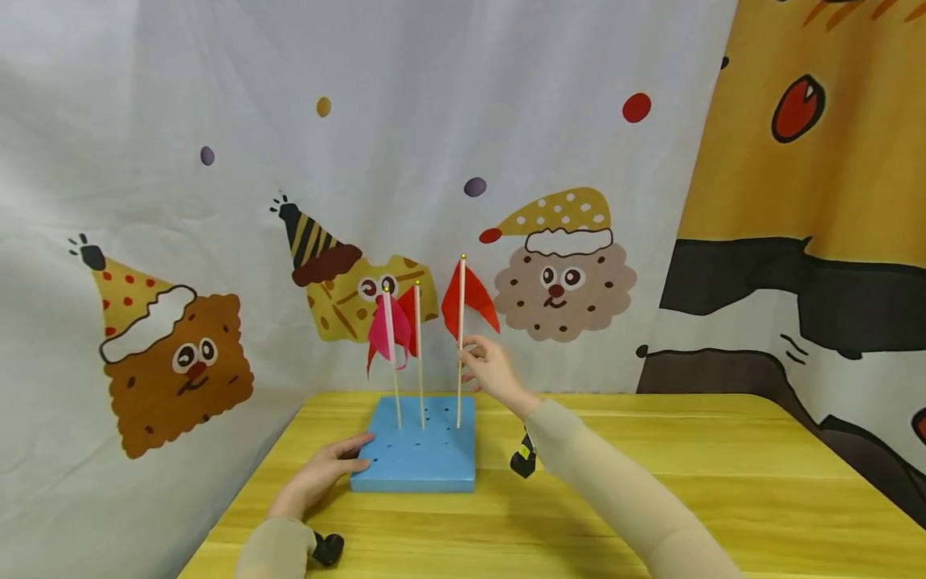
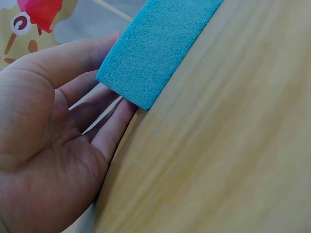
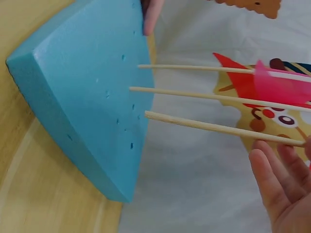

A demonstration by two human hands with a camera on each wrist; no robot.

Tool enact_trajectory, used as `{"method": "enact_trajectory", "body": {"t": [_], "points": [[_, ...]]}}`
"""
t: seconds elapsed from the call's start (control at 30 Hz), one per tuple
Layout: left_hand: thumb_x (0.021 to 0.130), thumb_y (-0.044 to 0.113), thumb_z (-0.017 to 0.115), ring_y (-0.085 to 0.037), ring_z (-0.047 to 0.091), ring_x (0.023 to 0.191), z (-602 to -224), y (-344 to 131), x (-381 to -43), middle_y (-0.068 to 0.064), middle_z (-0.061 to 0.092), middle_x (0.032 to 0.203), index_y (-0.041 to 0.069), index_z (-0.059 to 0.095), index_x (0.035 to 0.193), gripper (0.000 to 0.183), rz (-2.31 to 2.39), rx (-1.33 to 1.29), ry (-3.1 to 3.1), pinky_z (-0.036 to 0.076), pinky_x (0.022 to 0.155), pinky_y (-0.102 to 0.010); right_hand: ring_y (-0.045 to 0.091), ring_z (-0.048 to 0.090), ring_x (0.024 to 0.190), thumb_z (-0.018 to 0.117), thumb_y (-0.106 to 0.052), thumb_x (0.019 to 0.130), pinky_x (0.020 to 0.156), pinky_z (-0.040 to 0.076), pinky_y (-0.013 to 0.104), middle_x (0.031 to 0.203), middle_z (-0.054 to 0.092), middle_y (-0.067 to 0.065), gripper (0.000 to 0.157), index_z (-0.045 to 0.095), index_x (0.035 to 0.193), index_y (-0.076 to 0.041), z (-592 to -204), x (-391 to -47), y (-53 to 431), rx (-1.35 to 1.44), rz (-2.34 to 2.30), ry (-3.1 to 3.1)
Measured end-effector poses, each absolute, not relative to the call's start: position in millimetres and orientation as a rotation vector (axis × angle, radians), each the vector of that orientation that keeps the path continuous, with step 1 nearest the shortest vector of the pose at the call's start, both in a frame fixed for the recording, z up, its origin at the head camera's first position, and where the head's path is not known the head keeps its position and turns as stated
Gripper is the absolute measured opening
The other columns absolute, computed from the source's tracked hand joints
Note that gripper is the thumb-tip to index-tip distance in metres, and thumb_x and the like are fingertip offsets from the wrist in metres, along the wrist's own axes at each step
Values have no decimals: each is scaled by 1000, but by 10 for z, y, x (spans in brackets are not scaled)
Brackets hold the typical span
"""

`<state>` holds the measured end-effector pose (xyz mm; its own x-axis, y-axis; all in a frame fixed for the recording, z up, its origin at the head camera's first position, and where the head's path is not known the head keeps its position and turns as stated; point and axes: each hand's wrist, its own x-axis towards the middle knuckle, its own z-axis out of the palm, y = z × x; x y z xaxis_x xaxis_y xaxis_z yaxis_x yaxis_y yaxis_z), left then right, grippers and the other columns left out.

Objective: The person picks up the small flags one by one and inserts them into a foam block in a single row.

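A blue foam block (image 1: 423,466) with several small holes in its top lies on the table. Two thin wooden sticks stand in it, one bearing a pink flag (image 1: 388,328), the other a red flag (image 1: 408,310). My right hand (image 1: 492,370) pinches a third wooden stick (image 3: 194,124), topped by another red flag (image 1: 473,301). That stick is upright over the block's back right part; in the right wrist view its lower end shows just off the surface. My left hand (image 1: 325,470) rests with extended fingers against the block's left edge, near the front corner (image 2: 141,87).
The wood-grain table (image 1: 651,482) extends right and forward of the block. A white curtain (image 1: 405,80) printed with cartoon cookies and cheese hangs right behind the table's back edge. Dark wrist cameras (image 1: 524,457) show beneath the sleeves.
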<state>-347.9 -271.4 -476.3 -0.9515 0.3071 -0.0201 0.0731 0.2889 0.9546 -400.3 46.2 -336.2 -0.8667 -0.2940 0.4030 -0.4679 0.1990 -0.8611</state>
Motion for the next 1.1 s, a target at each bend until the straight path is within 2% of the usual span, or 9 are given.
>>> {"method": "enact_trajectory", "body": {"t": [0.13, 0.4, 0.63, 0.97, 1.1], "points": [[83, 23, 61, -34, 15, 129, -4769, -2712, -3493, -14, 20, 143, 11, 39, 135, 58, 1715, 368, 2369, 21, 101, -50, 19, 62, 58, 54, -27, 88, 45, 50, 35, 89, 62, 14, 21, 55, 106, -16, -3540, -4209, 376, 732, 1723, -2342], [83, 22, 62, -33, 18, 129, -4751, -2704, -3498, -14, 22, 142, 12, 40, 134, 57, 1733, 358, 2363, 20, 101, -50, 19, 62, 61, 52, -23, 90, 53, 51, 43, 95, 60, 17, 23, 53, 112, -15, -3634, -4297, 259, 705, 1724, -2375], [83, 22, 62, -33, 16, 130, -4754, -2702, -3486, -14, 19, 143, 12, 40, 134, 57, 1739, 364, 2352, 20, 101, -50, 16, 61, 59, 53, -25, 89, 50, 51, 39, 87, 58, 11, 22, 55, 109, -17, -3753, -4373, 209, 664, 1660, -2421], [82, 22, 63, -34, 16, 129, -4750, -2698, -3504, -14, 21, 143, 12, 40, 134, 58, 1746, 369, 2356, 19, 101, -51, 32, 63, 69, 54, -25, 89, 49, 51, 42, 88, 60, 15, 17, 56, 104, -20, -3833, -4380, 192, 682, 1663, -2446], [82, 22, 63, -33, 16, 130, -4763, -2708, -3504, -13, 20, 143, 12, 40, 134, 58, 1749, 359, 2334, 19, 101, -51, 28, 63, 67, 53, -26, 89, 50, 50, 44, 90, 61, 17, 18, 55, 105, -20, -3842, -4356, 181, 686, 1655, -2450]]}}
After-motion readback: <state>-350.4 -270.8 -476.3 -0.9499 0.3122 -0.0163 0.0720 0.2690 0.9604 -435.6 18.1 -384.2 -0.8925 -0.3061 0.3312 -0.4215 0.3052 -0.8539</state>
